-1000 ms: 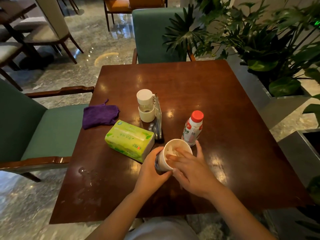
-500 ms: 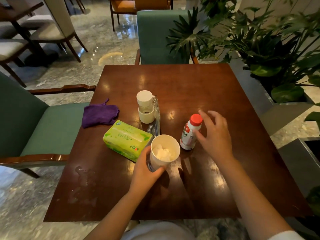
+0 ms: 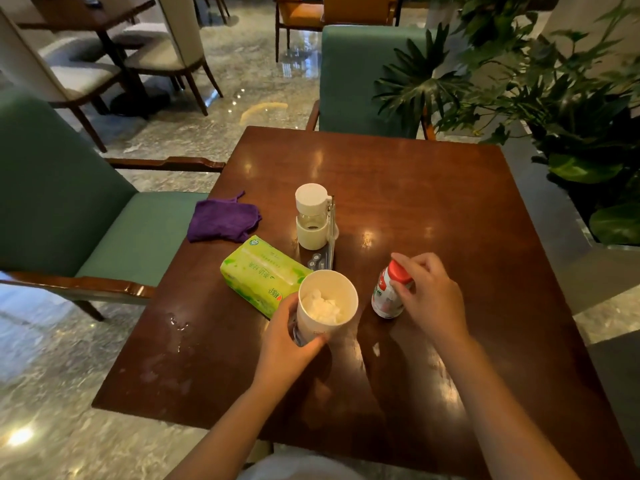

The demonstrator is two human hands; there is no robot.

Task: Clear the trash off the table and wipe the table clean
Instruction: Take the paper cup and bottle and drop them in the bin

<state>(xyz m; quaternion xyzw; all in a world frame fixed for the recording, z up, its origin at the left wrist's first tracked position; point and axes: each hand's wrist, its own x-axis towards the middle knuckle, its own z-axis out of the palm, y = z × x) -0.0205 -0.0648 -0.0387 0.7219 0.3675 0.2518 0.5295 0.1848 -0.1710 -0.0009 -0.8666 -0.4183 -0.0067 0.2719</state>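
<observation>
A white paper cup (image 3: 327, 303) holding crumpled white tissue stands near the middle of the dark wooden table (image 3: 433, 202). My left hand (image 3: 289, 341) is wrapped around the cup's near side. Just right of it is a small white bottle with a red cap (image 3: 388, 289), tilted, and my right hand (image 3: 429, 296) grips it at the cap and shoulder. A purple cloth (image 3: 221, 221) lies at the table's left edge. Spilled liquid (image 3: 173, 344) marks the near left corner.
A green tissue pack (image 3: 261, 271) lies left of the cup. Behind it are a white-lidded dispenser (image 3: 311, 216) and a clear stand (image 3: 330, 233). Green chairs stand at the left (image 3: 104, 230) and the far side (image 3: 349, 77). Leafy plants (image 3: 554, 84) crowd the right.
My right hand left the cup's mouth, moved right and closed on the red-capped bottle, which now tilts. My left hand stayed on the cup.
</observation>
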